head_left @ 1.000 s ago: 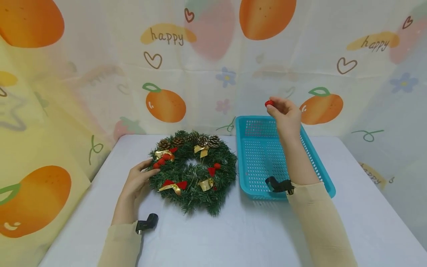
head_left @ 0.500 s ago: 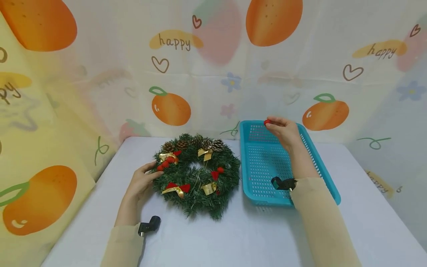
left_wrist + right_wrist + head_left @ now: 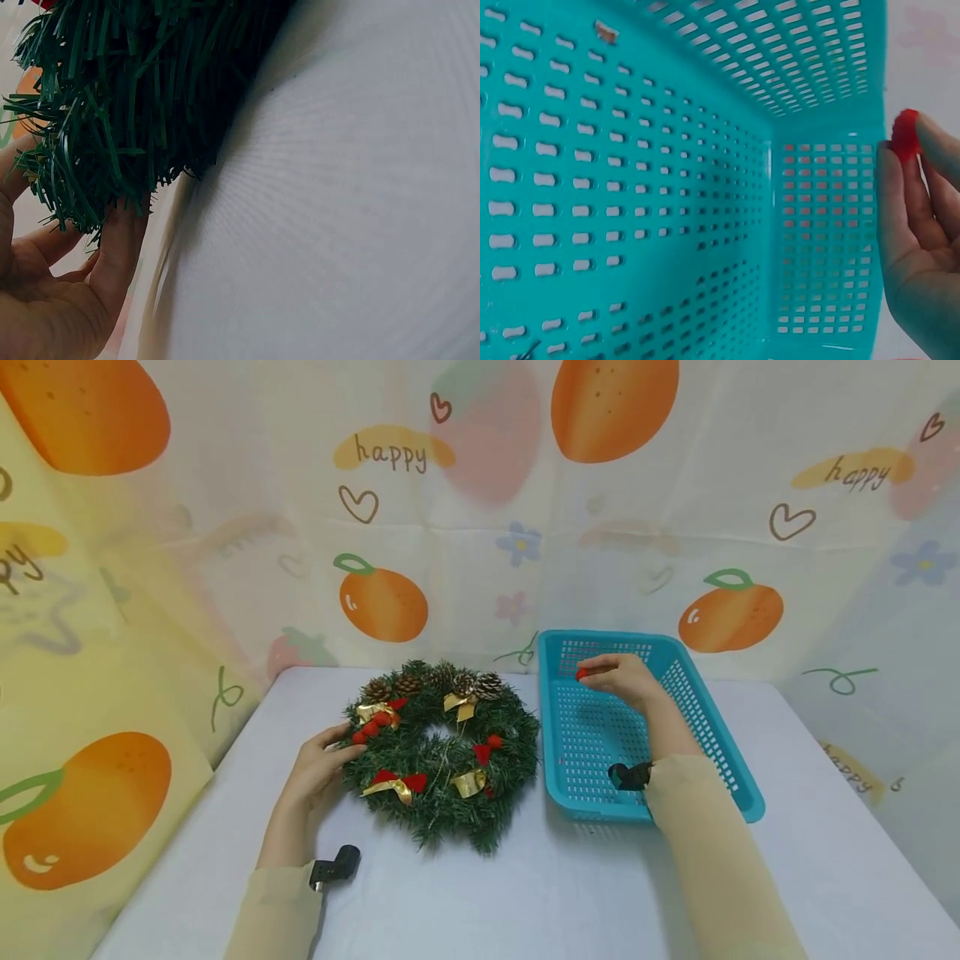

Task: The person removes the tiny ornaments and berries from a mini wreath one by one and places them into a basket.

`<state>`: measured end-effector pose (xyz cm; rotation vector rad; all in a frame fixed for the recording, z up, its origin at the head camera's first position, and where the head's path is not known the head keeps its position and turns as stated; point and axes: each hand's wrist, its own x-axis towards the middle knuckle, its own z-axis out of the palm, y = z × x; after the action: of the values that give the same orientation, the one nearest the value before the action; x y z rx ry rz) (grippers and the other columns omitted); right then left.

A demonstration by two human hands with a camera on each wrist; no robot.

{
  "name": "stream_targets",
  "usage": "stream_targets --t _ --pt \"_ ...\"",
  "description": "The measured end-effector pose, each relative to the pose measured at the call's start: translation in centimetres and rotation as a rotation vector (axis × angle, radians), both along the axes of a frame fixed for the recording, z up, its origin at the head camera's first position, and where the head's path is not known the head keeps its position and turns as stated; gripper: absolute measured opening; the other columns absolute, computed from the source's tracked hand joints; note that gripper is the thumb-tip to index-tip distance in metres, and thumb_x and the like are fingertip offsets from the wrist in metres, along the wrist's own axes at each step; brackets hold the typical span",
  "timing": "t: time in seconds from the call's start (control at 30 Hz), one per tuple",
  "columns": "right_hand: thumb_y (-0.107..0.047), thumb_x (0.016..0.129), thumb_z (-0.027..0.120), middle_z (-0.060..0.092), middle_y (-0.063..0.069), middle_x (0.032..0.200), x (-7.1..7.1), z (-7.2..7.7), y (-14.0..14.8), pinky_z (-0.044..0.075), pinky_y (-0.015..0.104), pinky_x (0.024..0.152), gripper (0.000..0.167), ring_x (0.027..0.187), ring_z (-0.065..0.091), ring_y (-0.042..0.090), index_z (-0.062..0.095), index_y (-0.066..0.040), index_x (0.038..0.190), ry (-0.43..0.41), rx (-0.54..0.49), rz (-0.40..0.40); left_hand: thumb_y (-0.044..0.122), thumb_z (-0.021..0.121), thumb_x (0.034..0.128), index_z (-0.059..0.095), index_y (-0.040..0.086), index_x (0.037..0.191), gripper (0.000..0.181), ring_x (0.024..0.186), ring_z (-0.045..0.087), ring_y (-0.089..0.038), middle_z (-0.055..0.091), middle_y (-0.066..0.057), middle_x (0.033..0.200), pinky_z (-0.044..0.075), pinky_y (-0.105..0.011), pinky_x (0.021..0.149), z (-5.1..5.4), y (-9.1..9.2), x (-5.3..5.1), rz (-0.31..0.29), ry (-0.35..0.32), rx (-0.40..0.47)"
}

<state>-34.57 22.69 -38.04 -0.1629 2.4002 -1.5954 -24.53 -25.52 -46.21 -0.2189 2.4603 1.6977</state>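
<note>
A green Christmas wreath [image 3: 442, 810] lies on the table, dressed with pine cones, gold and red bows and red balls. My left hand [image 3: 315, 770] grips its left edge; in the left wrist view the fingers [image 3: 116, 255] reach in among the green needles, which hide their tips. Over the blue basket [image 3: 551, 752], my right hand [image 3: 630, 681] pinches a small red ball [image 3: 582, 674] between thumb and fingertips. Seen from the right wrist, the ball [image 3: 906, 135] has a rough, ridged surface and is partly covered by the thumb.
The basket, with holes through its floor and walls, stands to the right of the wreath. A white cloth covers the table [image 3: 465, 910]. Behind and at the sides hangs a printed fabric backdrop [image 3: 450, 552]. Black wrist cameras [image 3: 335, 867] sit on both sleeves.
My right hand has come down and slightly left with the red ball, from above the basket's far rim to over its inside. My left hand stays on the wreath. The head view shifted a little.
</note>
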Motion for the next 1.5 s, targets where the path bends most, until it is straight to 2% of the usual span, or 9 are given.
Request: stream_targets --t 0.1,0.27,0.5,0.6,0.83,1.03,1.23,1.33,1.5 --pt "-0.002 0.096 0.06 0.052 0.03 0.138 -0.1 -0.4 -0.2 0.041 0.051 0.113 0.046 0.122 0.056 0.035 0.051 0.006 0.139 -0.012 0.028 0.034 0.03 0.066 0.0949 0.028 0.012 0.157 0.076 0.136 0.042 -0.031 0.022 -0.019 0.164 0.045 -0.022 0.081 -0.1 0.0 0.0 0.003 -0.003 0.005" --pt "-0.004 0.095 0.062 0.052 0.027 0.139 -0.1 -0.7 -0.1 0.043 0.052 0.111 0.045 0.123 0.056 0.034 0.053 0.004 0.138 -0.047 0.092 0.085 0.029 0.067 0.0941 0.029 0.012 0.157 0.075 0.09 0.053 -0.004 0.024 -0.019 0.164 0.044 -0.022 0.066 -0.3 -0.2 -0.1 0.014 0.003 0.0" --pt "-0.004 0.095 0.062 0.051 0.026 0.141 0.1 -1.1 0.3 0.043 0.052 0.111 0.043 0.126 0.054 0.036 0.054 0.002 0.137 -0.068 0.11 0.106 0.028 0.066 0.0947 0.028 0.01 0.157 0.075 0.077 0.055 -0.007 0.023 -0.017 0.164 0.045 -0.024 0.066 -0.2 -0.2 -0.1 -0.006 0.009 0.026" --pt "-0.003 0.096 0.06 0.051 0.027 0.141 0.1 -1.2 0.3 0.043 0.052 0.111 0.043 0.125 0.054 0.036 0.053 0.003 0.137 -0.069 0.117 0.104 0.027 0.067 0.094 0.03 0.01 0.156 0.074 0.05 0.027 -0.003 0.026 -0.017 0.164 0.037 -0.022 0.055 0.0 -0.1 0.0 -0.001 0.015 0.04" --pt "-0.001 0.097 0.057 0.051 0.029 0.141 0.4 -1.0 0.0 0.043 0.052 0.111 0.042 0.126 0.054 0.038 0.051 0.007 0.138 -0.057 0.133 0.1 0.028 0.067 0.0938 0.029 0.01 0.156 0.076 0.081 0.05 0.0 0.023 -0.018 0.164 0.041 -0.022 0.059 0.1 -0.1 -0.2 0.0 0.019 0.021" --pt "0.001 0.097 0.055 0.05 0.029 0.144 0.6 -0.7 0.0 0.042 0.049 0.112 0.042 0.133 0.05 0.041 0.051 0.008 0.138 -0.067 0.127 0.116 0.028 0.067 0.0941 0.029 0.01 0.157 0.075 0.129 0.044 -0.027 0.023 -0.017 0.164 0.044 -0.019 0.066 0.0 0.0 -0.2 0.002 0.013 0.017" --pt "0.001 0.097 0.054 0.049 0.03 0.145 0.4 -0.7 0.0 0.042 0.048 0.112 0.043 0.134 0.049 0.042 0.049 0.008 0.139 -0.074 0.103 0.117 0.03 0.067 0.0939 0.03 0.011 0.156 0.075 0.085 0.05 -0.007 0.025 -0.016 0.164 0.043 -0.019 0.059 -0.1 -0.2 -0.2 0.016 0.01 0.006" --pt "0.001 0.098 0.052 0.048 0.03 0.145 0.3 -0.5 -0.1 0.042 0.048 0.112 0.043 0.134 0.049 0.041 0.048 0.008 0.14 -0.078 0.093 0.109 0.031 0.067 0.094 0.029 0.012 0.157 0.076 0.101 0.047 -0.002 0.025 -0.016 0.164 0.042 -0.021 0.058 -0.1 -0.2 -0.2 0.013 0.007 0.009" --pt "-0.002 0.1 0.051 0.046 0.028 0.147 0.2 -0.2 -0.1 0.042 0.048 0.113 0.043 0.135 0.048 0.041 0.046 0.008 0.141 -0.083 0.045 0.092 0.029 0.066 0.0945 0.027 0.011 0.157 0.076 0.078 0.047 0.001 0.022 -0.019 0.164 0.041 -0.022 0.058 0.0 -0.1 -0.1 0.005 0.008 0.024"
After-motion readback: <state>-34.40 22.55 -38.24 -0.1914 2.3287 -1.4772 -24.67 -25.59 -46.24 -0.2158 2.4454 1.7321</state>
